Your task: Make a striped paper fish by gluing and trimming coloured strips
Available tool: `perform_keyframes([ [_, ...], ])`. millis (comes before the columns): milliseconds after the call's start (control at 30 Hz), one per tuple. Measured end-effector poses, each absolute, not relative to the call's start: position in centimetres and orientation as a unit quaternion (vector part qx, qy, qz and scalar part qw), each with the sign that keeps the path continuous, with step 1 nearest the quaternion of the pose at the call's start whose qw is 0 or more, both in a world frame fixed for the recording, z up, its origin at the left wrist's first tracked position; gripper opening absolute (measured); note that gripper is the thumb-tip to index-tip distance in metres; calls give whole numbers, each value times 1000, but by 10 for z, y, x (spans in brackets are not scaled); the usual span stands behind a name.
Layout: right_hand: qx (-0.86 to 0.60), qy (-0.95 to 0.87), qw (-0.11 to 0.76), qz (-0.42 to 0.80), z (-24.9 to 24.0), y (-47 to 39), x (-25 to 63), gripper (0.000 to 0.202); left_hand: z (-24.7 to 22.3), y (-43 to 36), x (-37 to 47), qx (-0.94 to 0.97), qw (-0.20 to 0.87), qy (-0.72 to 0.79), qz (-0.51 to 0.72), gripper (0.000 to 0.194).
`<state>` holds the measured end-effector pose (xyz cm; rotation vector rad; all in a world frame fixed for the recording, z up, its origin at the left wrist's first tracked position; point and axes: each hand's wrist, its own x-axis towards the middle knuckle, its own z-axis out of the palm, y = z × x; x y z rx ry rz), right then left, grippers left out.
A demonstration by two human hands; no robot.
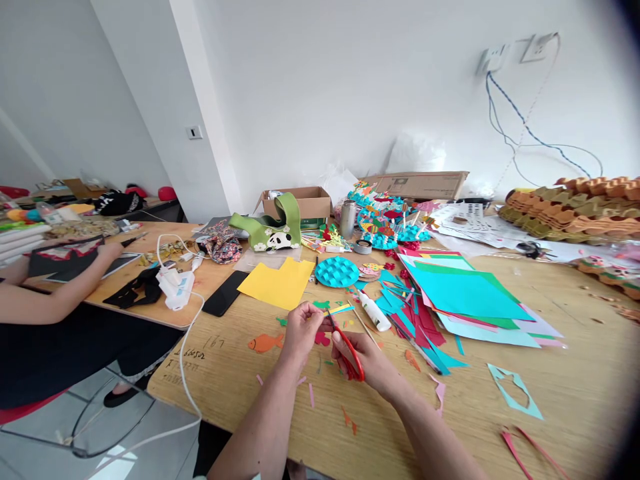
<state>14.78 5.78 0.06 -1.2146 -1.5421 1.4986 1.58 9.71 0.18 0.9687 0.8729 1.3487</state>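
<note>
My right hand (373,363) grips a pair of scissors (357,360) by its red handles, blades pointing up and away from me. At the blade tips, my left hand (301,331) is closed in a pinch; what lies between its fingertips is too small to make out. Just beyond the fingertips are narrow yellow and blue paper strips (341,309). An orange paper fish (265,343) lies left of my left hand. Between the hands sits a dark pink paper cutout (322,338), partly covered. A white glue bottle (374,311) lies beyond my right hand.
Coloured paper sheets (475,293) are stacked at right, beside blue and red scraps (415,313). Yellow paper (280,281), a black phone (225,293) and a blue scalloped disc (337,272) lie ahead. A white power strip (176,288) trails its cable leftward. Another person's arm (65,290) is at left.
</note>
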Motion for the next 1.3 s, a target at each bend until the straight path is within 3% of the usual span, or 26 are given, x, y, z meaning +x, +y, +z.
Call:
perform_keyframes([
  [1300, -468, -582, 331, 576, 8, 53, 147, 58, 5, 94, 15, 410, 591, 359, 595, 16],
])
